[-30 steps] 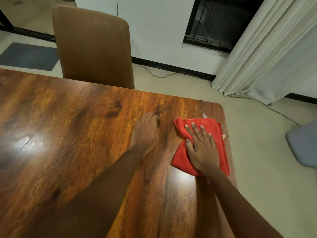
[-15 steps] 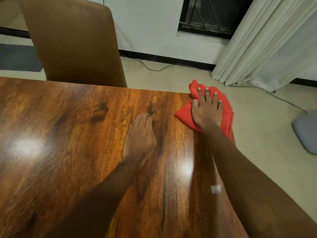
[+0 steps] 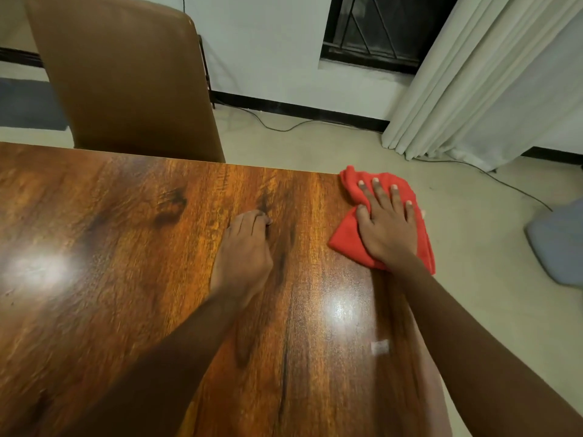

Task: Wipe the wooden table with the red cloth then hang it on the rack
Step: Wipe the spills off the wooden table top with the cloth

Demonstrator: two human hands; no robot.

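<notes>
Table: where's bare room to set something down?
The widest bare patch of table lies left of the left hand, up to the edge by the chair. A narrower strip lies between the left hand and the cloth. It is crowded at the far right corner, where the right hand presses the cloth.

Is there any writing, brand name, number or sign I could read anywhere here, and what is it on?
No readable text anywhere.
Small pale patch on the wooden table: too blurred to tell whether it bears writing.
Red cloth under the right hand: no label or print shows.
Brown chair: no mark shows.
</notes>
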